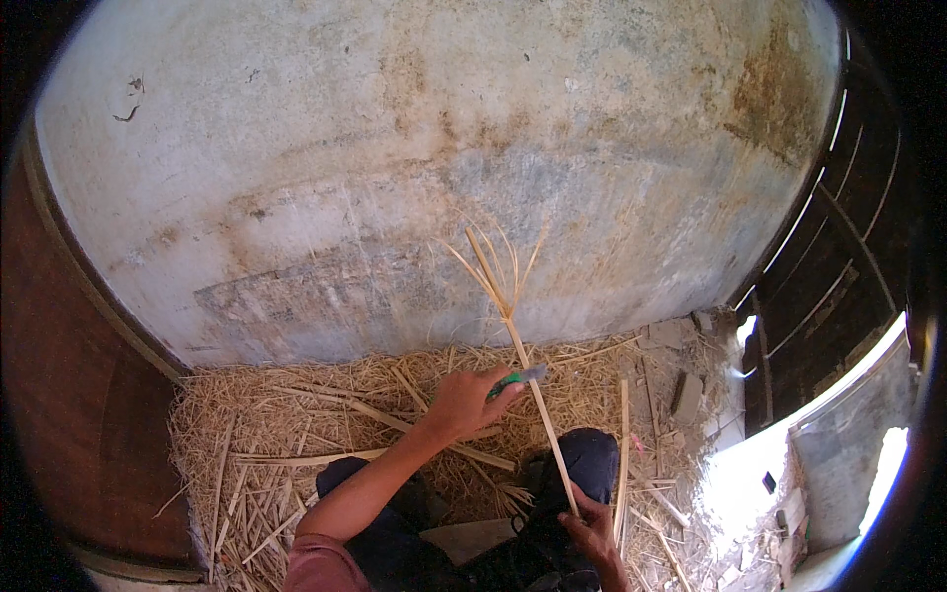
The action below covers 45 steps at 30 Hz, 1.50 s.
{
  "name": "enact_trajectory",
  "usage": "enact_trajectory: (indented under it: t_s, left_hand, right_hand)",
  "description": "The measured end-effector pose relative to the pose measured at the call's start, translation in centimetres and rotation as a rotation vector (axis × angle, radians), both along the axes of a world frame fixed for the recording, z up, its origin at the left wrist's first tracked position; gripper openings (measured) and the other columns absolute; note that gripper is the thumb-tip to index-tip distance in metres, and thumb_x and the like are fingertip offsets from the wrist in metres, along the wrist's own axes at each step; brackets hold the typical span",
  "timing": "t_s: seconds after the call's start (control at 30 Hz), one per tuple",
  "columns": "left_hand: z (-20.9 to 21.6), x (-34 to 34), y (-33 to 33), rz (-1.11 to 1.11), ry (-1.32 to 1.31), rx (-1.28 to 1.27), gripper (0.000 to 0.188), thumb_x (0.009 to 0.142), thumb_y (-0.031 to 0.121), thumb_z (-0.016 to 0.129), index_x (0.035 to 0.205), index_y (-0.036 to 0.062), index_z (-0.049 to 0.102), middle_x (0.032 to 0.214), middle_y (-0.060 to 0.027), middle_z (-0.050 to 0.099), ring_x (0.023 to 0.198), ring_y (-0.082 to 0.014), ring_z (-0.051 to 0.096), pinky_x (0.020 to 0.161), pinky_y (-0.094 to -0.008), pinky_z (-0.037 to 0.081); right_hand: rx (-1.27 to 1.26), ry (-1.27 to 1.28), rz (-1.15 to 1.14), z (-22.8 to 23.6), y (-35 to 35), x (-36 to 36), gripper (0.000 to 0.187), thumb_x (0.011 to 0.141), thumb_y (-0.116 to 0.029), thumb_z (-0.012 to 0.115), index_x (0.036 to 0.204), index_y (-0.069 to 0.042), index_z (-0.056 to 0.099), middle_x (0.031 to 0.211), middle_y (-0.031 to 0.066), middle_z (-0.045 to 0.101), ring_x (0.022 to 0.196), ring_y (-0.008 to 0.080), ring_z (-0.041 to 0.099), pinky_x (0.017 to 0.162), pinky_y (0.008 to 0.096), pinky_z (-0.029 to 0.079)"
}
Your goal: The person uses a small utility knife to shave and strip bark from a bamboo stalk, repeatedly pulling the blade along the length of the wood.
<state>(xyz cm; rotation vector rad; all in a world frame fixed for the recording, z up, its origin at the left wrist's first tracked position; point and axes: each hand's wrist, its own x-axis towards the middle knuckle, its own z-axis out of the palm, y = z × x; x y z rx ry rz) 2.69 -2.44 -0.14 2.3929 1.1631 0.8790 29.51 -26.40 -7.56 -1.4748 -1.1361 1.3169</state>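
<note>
My left hand is closed round the green handle of a knife. Its short grey blade lies against a long pale bamboo strip, about midway along it. The strip slants upward and away to the left in front of me. Past the blade, its far end splits into several thin curling shavings that fan out before the wall. At my right knee, my right hand grips the near end of the strip, with some fingers hidden.
Straw-like shavings and loose bamboo strips cover the floor round my legs. A stained plaster wall rises ahead. At left stands a brown panel; at right are a block, rubble and a dark slatted wall.
</note>
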Motion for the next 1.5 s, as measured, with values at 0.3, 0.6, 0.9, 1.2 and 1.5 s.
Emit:
enact_trajectory:
  t_s: [0.3, 0.6, 0.9, 1.2, 1.5]
  left_hand:
    - [0.8, -0.8, 0.7, -0.032, 0.024, 0.036, 0.045, 0.105, 0.048, 0.062, 0.119, 0.0065, 0.076, 0.053, -0.0079, 0.058, 0.042, -0.0220, 0.057, 0.043, -0.0401, 0.045]
    - [1.6, -1.1, 1.1, 0.121, -0.045, 0.088, 0.043, 0.104, 0.048, 0.064, 0.109, 0.0075, 0.076, 0.055, -0.0078, 0.060, 0.044, -0.0216, 0.059, 0.044, -0.0411, 0.047]
    - [0.4, -0.7, -0.1, -0.136, -0.005, 0.152, 0.042, 0.106, 0.045, 0.062, 0.117, 0.0055, 0.072, 0.058, -0.0094, 0.062, 0.043, -0.0246, 0.058, 0.044, -0.0427, 0.047]
    - [-0.9, -1.9, 3.0, 0.173, 0.018, 0.168, 0.047, 0.107, 0.047, 0.060, 0.126, 0.0046, 0.070, 0.058, -0.0102, 0.061, 0.042, -0.0229, 0.056, 0.044, -0.0421, 0.047]
    - [0.2, -0.7, 0.8, -0.003, -0.043, -0.015, 0.048, 0.108, 0.048, 0.058, 0.119, 0.0025, 0.070, 0.056, -0.0099, 0.059, 0.043, -0.0235, 0.056, 0.046, -0.0420, 0.049]
  right_hand:
    - [-0.046, 0.095, 0.026, 1.2, 0.1, -0.3, 0.071, 0.090, -0.004, 0.072, 0.155, 0.007, 0.047, 0.154, 0.0141, 0.054, 0.140, 0.0180, 0.049, 0.119, 0.0338, 0.033]
    - [0.003, 0.042, 0.022, 0.4, -0.1, 0.0, 0.064, 0.093, -0.007, 0.074, 0.153, 0.000, 0.053, 0.150, 0.0163, 0.060, 0.138, 0.0223, 0.054, 0.117, 0.0370, 0.038]
    - [0.003, 0.019, 0.023, 0.6, 0.1, -0.1, 0.064, 0.094, -0.007, 0.074, 0.154, -0.001, 0.053, 0.149, 0.0144, 0.061, 0.137, 0.0203, 0.054, 0.116, 0.0358, 0.038]
    - [-0.020, 0.042, 0.029, 0.8, 0.0, 0.0, 0.063, 0.094, -0.008, 0.072, 0.154, 0.000, 0.053, 0.149, 0.0139, 0.061, 0.135, 0.0193, 0.055, 0.114, 0.0354, 0.041]
    - [-0.012, 0.028, 0.034, 1.0, 0.1, 0.0, 0.067, 0.094, -0.014, 0.075, 0.155, -0.001, 0.051, 0.150, 0.0157, 0.061, 0.135, 0.0208, 0.055, 0.114, 0.0375, 0.040]
